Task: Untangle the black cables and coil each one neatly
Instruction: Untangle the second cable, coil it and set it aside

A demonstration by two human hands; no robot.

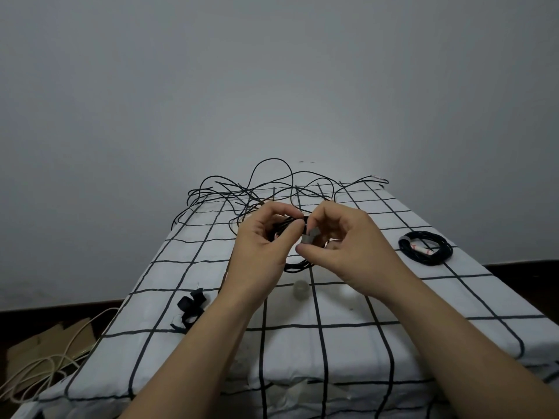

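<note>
1. The left hand (263, 246) has its fingers curled, with thumb and fingertips closed on the gathered strands of a small cable coil (298, 266). It holds the coil just above the checked cloth (348, 337).
2. The right hand (348, 249) faces it, almost touching. Its thumb and forefinger pinch a grey strap (310, 235) that sits against the coil's strands, and its other fingers are folded in below.
3. Only the coil's lower loops show beneath the two hands. The rest is hidden behind the fingers.
4. Both forearms reach in from the near edge and converge over the middle of the cloth.
5. Just below the hands a small translucent roll (301, 289) lies on the cloth. Loose black straps (192, 306) lie to the left, near the left edge.
6. Behind the hands the tangle of black cables (266, 189) spreads across the far end. Some of its loops rise against the grey wall (272, 71), and one strand drops over the far-left corner.
7. A bound coil (425, 247) with a white and red tag lies well to the right, close to the right edge.
8. Bare cloth lies between and beside the forearms. On the floor to the left are cardboard (48, 340) and a pale cord (45, 367).
</note>
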